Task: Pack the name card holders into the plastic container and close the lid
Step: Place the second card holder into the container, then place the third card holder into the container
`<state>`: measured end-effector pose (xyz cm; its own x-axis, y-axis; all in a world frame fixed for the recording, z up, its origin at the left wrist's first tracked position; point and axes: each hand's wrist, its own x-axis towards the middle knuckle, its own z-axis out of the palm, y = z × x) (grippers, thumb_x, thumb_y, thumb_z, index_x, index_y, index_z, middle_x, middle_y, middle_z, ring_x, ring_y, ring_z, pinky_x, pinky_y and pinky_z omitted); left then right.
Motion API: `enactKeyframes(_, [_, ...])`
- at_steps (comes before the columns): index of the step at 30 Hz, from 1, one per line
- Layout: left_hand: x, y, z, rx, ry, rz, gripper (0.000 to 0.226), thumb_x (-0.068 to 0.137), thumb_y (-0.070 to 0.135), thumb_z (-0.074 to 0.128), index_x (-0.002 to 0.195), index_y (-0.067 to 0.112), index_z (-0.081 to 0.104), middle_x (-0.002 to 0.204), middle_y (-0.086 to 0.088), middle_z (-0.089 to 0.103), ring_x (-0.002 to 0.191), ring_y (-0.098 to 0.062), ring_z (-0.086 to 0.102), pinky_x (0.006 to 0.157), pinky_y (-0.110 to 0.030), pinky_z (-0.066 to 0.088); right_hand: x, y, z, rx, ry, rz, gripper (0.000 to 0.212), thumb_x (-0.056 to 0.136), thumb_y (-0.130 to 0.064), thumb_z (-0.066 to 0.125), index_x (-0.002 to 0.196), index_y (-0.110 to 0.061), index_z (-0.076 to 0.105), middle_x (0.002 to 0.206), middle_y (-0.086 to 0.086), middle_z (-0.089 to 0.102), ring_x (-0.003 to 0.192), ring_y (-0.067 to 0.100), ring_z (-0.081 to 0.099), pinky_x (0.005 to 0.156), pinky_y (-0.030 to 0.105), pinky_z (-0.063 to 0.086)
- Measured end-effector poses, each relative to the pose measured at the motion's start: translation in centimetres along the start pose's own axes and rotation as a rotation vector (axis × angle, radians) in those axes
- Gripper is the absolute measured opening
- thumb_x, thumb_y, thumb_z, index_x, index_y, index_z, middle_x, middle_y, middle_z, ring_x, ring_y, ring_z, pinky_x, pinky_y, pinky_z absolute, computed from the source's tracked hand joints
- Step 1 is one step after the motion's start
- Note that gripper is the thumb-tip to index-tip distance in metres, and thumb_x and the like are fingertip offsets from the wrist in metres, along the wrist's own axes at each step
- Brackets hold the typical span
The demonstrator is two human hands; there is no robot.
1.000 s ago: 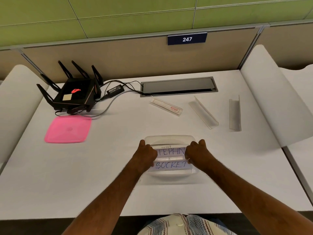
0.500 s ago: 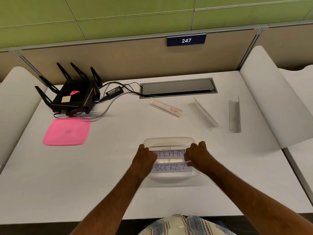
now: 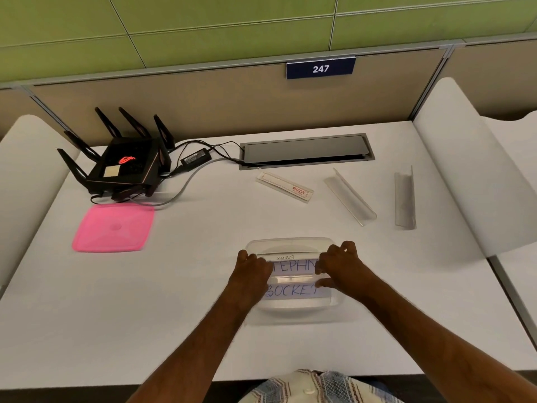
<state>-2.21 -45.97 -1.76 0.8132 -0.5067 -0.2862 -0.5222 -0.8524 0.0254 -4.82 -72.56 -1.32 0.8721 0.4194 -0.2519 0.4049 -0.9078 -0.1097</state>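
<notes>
I have the left hand and right hand pinching the ends of the lettered card holder inside the plastic container, near the desk's front edge. I'd settle it flat, then release; 3 holders wait behind.

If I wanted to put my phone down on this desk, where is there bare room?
Bare patches: the table near edge either side of the arms, and the middle between the pink lid and the plastic container. Crowded: the back left with router and cables, and the back right, where three name card holders lie.
</notes>
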Motion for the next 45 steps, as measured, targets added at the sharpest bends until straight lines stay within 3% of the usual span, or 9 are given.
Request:
enactKeyframes(4, [0.9, -0.5, -1.8, -0.240, 0.205, -0.056, 0.015, 0.090, 0.043, 0.066, 0.091, 0.028, 0.068, 0.089, 0.011, 0.069, 0.093, -0.013, 0.060, 0.087, -0.034, 0.027, 0.5, 0.1, -1.1, 0.221, 0.177, 0.095, 0.037, 0.092, -0.067, 0.051, 0.100, -0.035, 0.069, 0.095, -0.018, 0.067, 0.098, 0.006, 0.058, 0.097, 0.037, 0.025])
enactKeyframes(10, [3.4, -2.7, -3.8, -0.536, 0.381, -0.267, 0.015, 0.088, 0.043, 0.067, 0.078, 0.035, 0.059, 0.071, 0.015, 0.057, 0.080, -0.007, 0.051, 0.078, -0.034, 0.028, 2.3, 0.6, -3.5, 0.586, 0.372, 0.261, 0.018, 0.098, -0.051, 0.054, 0.094, -0.036, 0.063, 0.083, -0.017, 0.064, 0.076, -0.001, 0.059, 0.093, 0.040, 0.035])
enactKeyframes(15, [6.2, -4.8, -4.8, -0.749, 0.399, -0.404, 0.013, 0.088, 0.046, 0.068, 0.092, 0.038, 0.058, 0.087, 0.018, 0.060, 0.093, -0.008, 0.052, 0.084, -0.034, 0.030, 4.7, 2.2, -4.6, 0.857, 0.389, 0.460, 0.016, 0.098, -0.047, 0.057, 0.095, -0.033, 0.064, 0.083, -0.010, 0.069, 0.078, 0.005, 0.065, 0.101, 0.048, 0.043])
enactKeyframes(19, [8.2, -6.0, -5.4, -0.897, 0.382, -0.460, 0.021, 0.091, 0.045, 0.067, 0.104, 0.033, 0.057, 0.104, 0.016, 0.058, 0.106, -0.016, 0.056, 0.095, -0.044, 0.046, 6.7, 3.8, -4.1, 0.985, 0.344, 0.591, 0.022, 0.098, -0.050, 0.056, 0.100, -0.030, 0.066, 0.091, -0.009, 0.071, 0.091, 0.011, 0.067, 0.103, 0.051, 0.045])
enactKeyframes(24, [11.5, -7.6, -6.0, -1.013, 0.333, -0.496, 0.037, 0.095, 0.047, 0.061, 0.123, 0.025, 0.054, 0.122, 0.009, 0.051, 0.119, -0.023, 0.055, 0.099, -0.046, 0.050, 9.6, 5.8, -3.4, 1.213, 0.303, 0.656, 0.038, 0.098, -0.044, 0.060, 0.120, -0.013, 0.063, 0.104, 0.006, 0.072, 0.100, 0.024, 0.070, 0.099, 0.054, 0.052])
enactKeyframes(32, [17.7, -9.4, -6.2, -1.033, 0.245, -0.545, 0.057, 0.098, 0.051, 0.055, 0.144, 0.020, 0.044, 0.148, -0.004, 0.045, 0.132, -0.026, 0.050, 0.108, -0.045, 0.045, 13.8, 8.0, -2.5, 1.305, 0.223, 0.728, 0.057, 0.101, -0.045, 0.052, 0.144, -0.007, 0.048, 0.122, 0.016, 0.067, 0.097, 0.023, 0.065, 0.085, 0.030, 0.050])
enactKeyframes(36, [20.3, -9.9, -6.1, -1.015, 0.175, -0.571, 0.064, 0.099, 0.053, 0.051, 0.151, 0.018, 0.037, 0.157, -0.007, 0.040, 0.139, -0.029, 0.045, 0.112, -0.048, 0.042, 15.7, 8.4, -2.3, 1.301, 0.205, 0.748, 0.061, 0.103, -0.045, 0.048, 0.149, -0.005, 0.042, 0.133, 0.017, 0.062, 0.099, 0.020, 0.061, 0.067, 0.018, 0.045])
enactKeyframes(41, [23.1, -10.5, -5.6, -0.998, 0.130, -0.587, 0.067, 0.101, 0.051, 0.049, 0.155, 0.016, 0.032, 0.160, -0.008, 0.036, 0.143, -0.031, 0.040, 0.115, -0.046, 0.037, 17.5, 8.7, -1.6, 1.267, 0.150, 0.749, 0.061, 0.104, -0.049, 0.043, 0.146, -0.004, 0.044, 0.133, 0.018, 0.062, 0.096, 0.021, 0.060, 0.077, 0.025, 0.047])
enactKeyframes(45, [25.0, -11.0, -5.2, -0.991, 0.109, -0.583, 0.065, 0.102, 0.046, 0.050, 0.156, 0.015, 0.031, 0.159, -0.009, 0.038, 0.143, -0.031, 0.041, 0.115, -0.043, 0.036, 18.4, 8.8, -0.8, 1.233, 0.113, 0.717, 0.063, 0.103, -0.052, 0.041, 0.145, -0.004, 0.044, 0.139, 0.018, 0.059, 0.108, 0.026, 0.063, 0.098, 0.037, 0.052])
